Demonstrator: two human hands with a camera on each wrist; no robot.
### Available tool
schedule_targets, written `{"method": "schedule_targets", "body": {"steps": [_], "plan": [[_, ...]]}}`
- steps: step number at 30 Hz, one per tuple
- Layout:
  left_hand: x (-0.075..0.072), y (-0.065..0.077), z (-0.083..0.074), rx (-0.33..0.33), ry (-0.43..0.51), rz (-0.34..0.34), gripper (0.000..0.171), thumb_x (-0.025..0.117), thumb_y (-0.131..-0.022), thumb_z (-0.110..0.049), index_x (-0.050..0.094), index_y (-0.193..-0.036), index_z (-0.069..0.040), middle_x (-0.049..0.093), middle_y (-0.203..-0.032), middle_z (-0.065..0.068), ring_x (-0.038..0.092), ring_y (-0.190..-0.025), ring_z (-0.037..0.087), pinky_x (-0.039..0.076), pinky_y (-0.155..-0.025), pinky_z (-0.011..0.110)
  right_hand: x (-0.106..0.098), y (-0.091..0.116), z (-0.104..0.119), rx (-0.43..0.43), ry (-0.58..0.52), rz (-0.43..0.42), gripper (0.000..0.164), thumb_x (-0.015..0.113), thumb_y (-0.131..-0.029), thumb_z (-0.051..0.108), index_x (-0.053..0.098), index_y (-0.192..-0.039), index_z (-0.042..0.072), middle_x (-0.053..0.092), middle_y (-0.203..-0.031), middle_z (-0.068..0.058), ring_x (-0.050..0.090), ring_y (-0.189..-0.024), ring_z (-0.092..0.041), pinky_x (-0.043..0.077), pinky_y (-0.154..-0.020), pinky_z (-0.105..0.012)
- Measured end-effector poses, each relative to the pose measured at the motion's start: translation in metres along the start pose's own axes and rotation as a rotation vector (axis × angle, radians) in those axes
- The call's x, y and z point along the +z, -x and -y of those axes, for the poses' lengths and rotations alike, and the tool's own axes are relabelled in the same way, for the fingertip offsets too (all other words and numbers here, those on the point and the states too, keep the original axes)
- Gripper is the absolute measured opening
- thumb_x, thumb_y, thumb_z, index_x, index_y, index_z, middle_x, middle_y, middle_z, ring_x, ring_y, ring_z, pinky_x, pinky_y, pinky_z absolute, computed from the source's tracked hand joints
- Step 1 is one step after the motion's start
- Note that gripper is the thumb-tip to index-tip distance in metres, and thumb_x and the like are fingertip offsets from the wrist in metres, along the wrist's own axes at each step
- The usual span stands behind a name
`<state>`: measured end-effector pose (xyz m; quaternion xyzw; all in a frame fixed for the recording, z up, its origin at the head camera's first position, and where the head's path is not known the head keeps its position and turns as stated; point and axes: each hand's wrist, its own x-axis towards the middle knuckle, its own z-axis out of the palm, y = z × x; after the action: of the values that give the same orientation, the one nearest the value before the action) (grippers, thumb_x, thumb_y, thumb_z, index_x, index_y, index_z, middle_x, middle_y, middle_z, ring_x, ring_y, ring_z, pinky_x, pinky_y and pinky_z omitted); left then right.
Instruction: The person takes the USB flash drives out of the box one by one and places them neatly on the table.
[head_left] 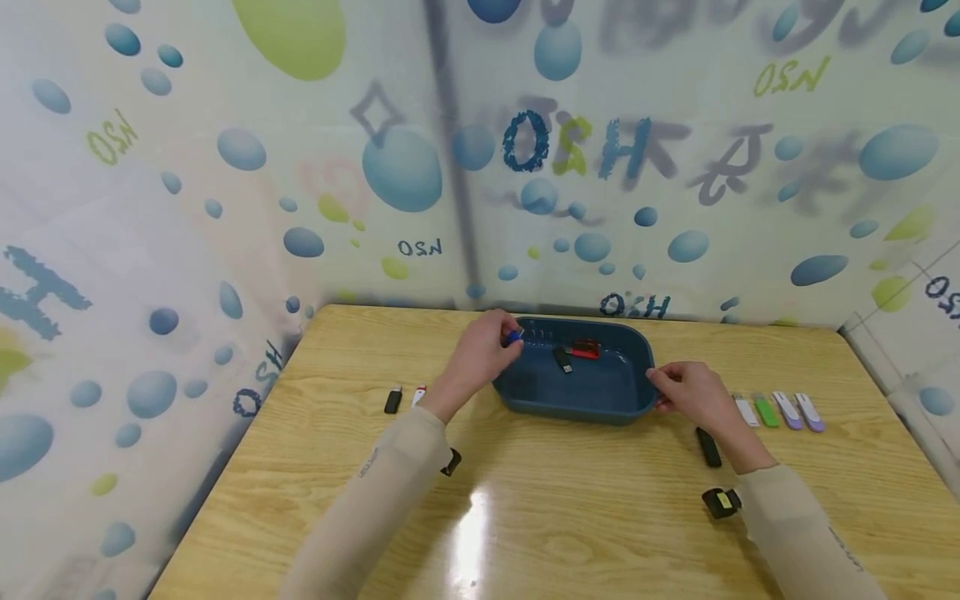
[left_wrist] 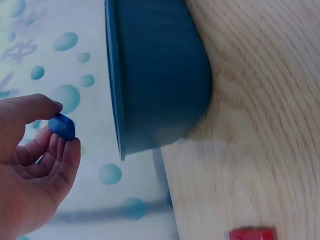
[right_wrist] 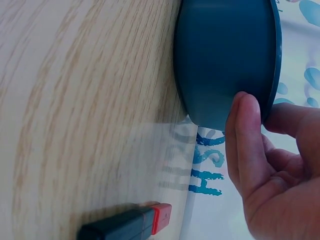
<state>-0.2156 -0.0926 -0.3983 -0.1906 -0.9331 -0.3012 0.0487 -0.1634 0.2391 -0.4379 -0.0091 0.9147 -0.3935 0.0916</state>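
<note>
My left hand [head_left: 482, 347] is over the left end of a dark blue plastic bin [head_left: 573, 404]. Between thumb and fingers it pinches a small blue USB stick [left_wrist: 62, 127], whose metal plug shows in the head view. At the opposite end, my right hand [head_left: 688, 390] grips the bin's rim, the thumb inside and the fingers [right_wrist: 247, 115] against the outer wall. Inside the bin lie a black USB stick [head_left: 562, 360] and a red one [head_left: 586, 349].
Left of the bin lie a black USB stick [head_left: 393, 400] and a white and red one [head_left: 419, 395]. To the right stand in a row several sticks, among them a green one [head_left: 766, 411]; a longer black stick [head_left: 708, 447] lies nearer. A patterned curtain [head_left: 555, 225] hangs behind the wooden table [head_left: 585, 508].
</note>
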Motion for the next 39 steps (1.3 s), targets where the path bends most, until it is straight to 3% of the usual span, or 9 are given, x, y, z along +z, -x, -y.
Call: {"method": "schedule_targets", "body": {"steps": [14,30,39], "plan": [[-0.038,0.028,0.027,-0.132,0.054,-0.091,0.017,0.076,-0.092,-0.013,0.069,-0.105,-0.004,0.07,-0.099,0.009,0.067,-0.089,0.023,0.059,-0.082,0.039,0.001,-0.002,0.003,0.006,-0.016,0.002,0.046,0.054,-0.108,0.029,0.066,-0.119,-0.015,0.071,-0.08,-0.006,0.069,-0.07,-0.014,0.062,-0.068,-0.036],[-0.066,0.067,0.078,-0.281,0.054,-0.101,0.025,0.069,-0.099,-0.019,0.068,-0.116,-0.001,0.07,-0.102,0.013,0.067,-0.092,0.028,0.058,-0.081,0.044,0.002,-0.001,0.0,0.04,-0.023,0.01,0.047,0.053,-0.109,0.028,0.064,-0.121,-0.015,0.071,-0.082,-0.007,0.07,-0.072,-0.017,0.062,-0.069,-0.035],[-0.075,0.088,0.11,-0.367,-0.029,-0.062,0.025,0.068,-0.098,-0.016,0.066,-0.113,0.004,0.07,-0.103,0.017,0.067,-0.089,0.029,0.058,-0.076,0.044,0.001,-0.001,0.0,0.027,-0.03,0.018,0.048,0.052,-0.109,0.029,0.064,-0.121,-0.016,0.07,-0.082,-0.007,0.069,-0.071,-0.015,0.062,-0.067,-0.033]]}}
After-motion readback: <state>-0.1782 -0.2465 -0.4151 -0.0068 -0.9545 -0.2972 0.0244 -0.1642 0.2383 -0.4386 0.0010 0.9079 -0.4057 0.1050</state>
